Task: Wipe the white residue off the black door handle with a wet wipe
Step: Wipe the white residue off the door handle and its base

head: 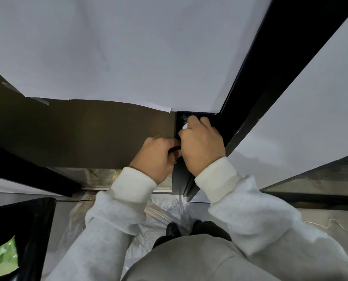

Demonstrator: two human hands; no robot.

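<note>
The black door handle [174,149] shows only as a short dark bar between my two hands, on the black strip of the door [179,175]. My left hand [156,157] is curled around its left side. My right hand [202,142] presses a white wet wipe [185,125] against the black plate above the handle. White specks of residue [182,118] dot that plate just above my fingers. Most of the wipe and handle is hidden under my hands.
White paper [128,47] covers the door above, and brown card [78,128] covers it at left. A black door frame [270,78] runs diagonally at right. Clear plastic sheeting [165,207] lies on the floor by my shoes. A black bin [21,230] with a green packet [4,258] stands at lower left.
</note>
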